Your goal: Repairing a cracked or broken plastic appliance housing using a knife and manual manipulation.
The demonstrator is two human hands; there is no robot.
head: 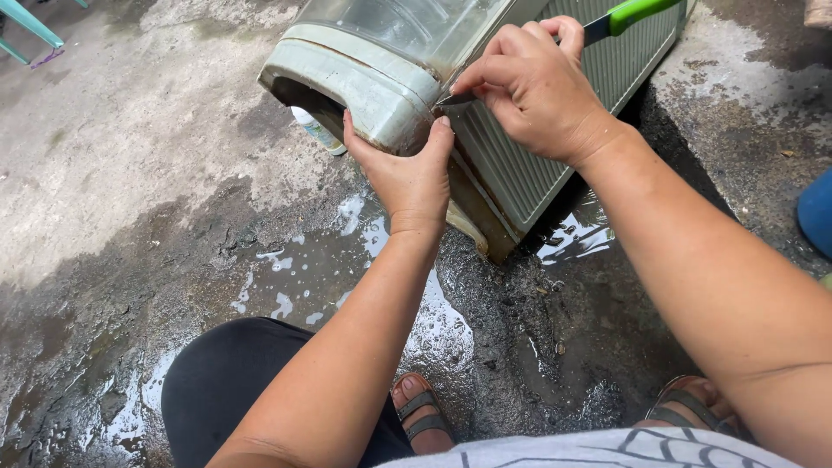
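A dirty pale appliance housing lies tilted on wet concrete, with a clear plastic part on top and a ribbed grey panel on its side. My left hand grips the housing's lower corner from below. My right hand holds a knife with a green handle; its blade tip presses into the seam between the pale housing and the ribbed panel.
Wet, puddled concrete surrounds the appliance. A small white bottle lies under the housing's arch. My knee in dark cloth and sandalled feet are at the bottom. A blue object sits at the right edge.
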